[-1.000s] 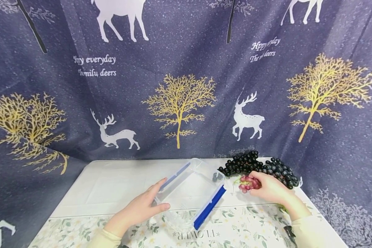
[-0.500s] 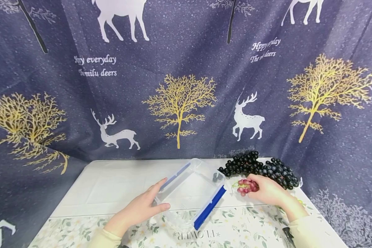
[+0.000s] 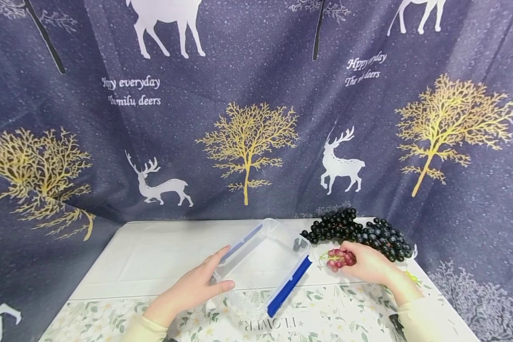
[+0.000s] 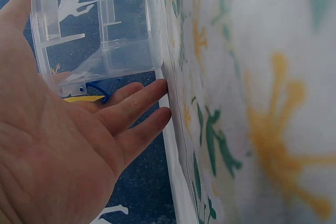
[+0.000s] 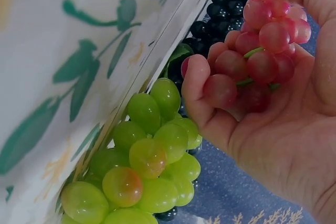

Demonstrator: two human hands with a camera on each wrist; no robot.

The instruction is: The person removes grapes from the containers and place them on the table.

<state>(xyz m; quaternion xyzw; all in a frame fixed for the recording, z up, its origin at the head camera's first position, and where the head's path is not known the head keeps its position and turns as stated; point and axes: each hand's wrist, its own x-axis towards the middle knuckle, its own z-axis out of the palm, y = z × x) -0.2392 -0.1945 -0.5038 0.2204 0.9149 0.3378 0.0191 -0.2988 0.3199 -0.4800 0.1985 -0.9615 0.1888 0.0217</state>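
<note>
A clear plastic box [image 3: 262, 270] with blue side flaps stands turned at an angle on the table. My left hand [image 3: 196, 282] rests against its near left corner, fingers fairly straight and thumb spread; in the left wrist view the palm [image 4: 58, 145] lies beside the clear wall. To the right of the box, my right hand [image 3: 369, 261] holds a small bunch of red grapes [image 3: 340, 259], its green stem pointing left. In the right wrist view the fingers curl round the red grapes [image 5: 262, 66].
Black grape bunches [image 3: 335, 225] lie at the back right, with bluish-black grapes [image 3: 384, 237] beside them. Green grapes [image 5: 152, 156] sit below the right hand, mostly hidden by the forearm in the head view. A dark deer-print curtain [image 3: 256, 118] hangs behind the table.
My right hand has shifted slightly left with the red grapes, a little closer to the box. The left hand and the box have stayed put.
</note>
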